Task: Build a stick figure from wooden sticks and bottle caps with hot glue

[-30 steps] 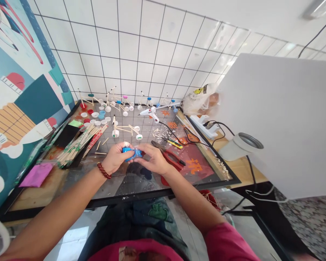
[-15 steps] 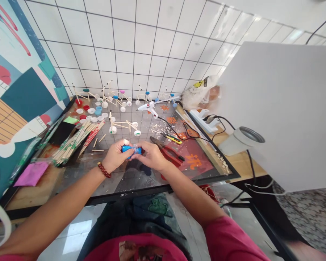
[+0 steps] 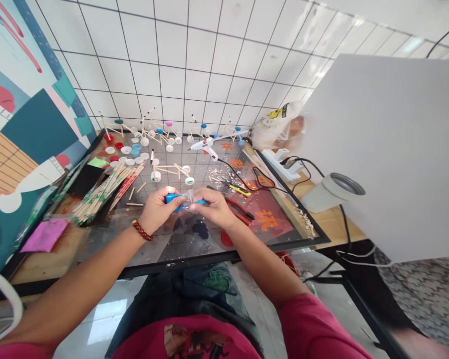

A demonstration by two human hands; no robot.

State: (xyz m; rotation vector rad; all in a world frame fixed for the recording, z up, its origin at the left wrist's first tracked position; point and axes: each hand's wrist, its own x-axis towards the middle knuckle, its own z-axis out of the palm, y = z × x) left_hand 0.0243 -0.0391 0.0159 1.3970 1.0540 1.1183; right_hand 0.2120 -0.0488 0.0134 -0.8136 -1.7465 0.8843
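Both hands meet above the near middle of the table. My left hand (image 3: 157,210) is closed around one end of a blue clay-like packet (image 3: 170,199) in clear plastic. My right hand (image 3: 216,210) pinches its other end, where more blue shows by the fingertips. Crinkled clear plastic (image 3: 187,199) is stretched between the hands. What exactly lies inside the wrapper cannot be made out. Just beyond them stands a small stick frame (image 3: 168,172) with white bottle-cap wheels. Pliers with red handles (image 3: 241,212) lie partly behind my right hand.
A white glue gun (image 3: 205,147) trails its black cord to a power strip (image 3: 282,164). Bundled sticks (image 3: 103,197), loose caps (image 3: 126,149) and a pink packet (image 3: 47,234) are at left. A yellow cutter (image 3: 240,189) lies near scraps; a grey cup (image 3: 331,192) is at right.
My hands have drawn slightly apart, the right one shifting to the right. More clear plastic now shows between them, and the blue appears at two separate ends.
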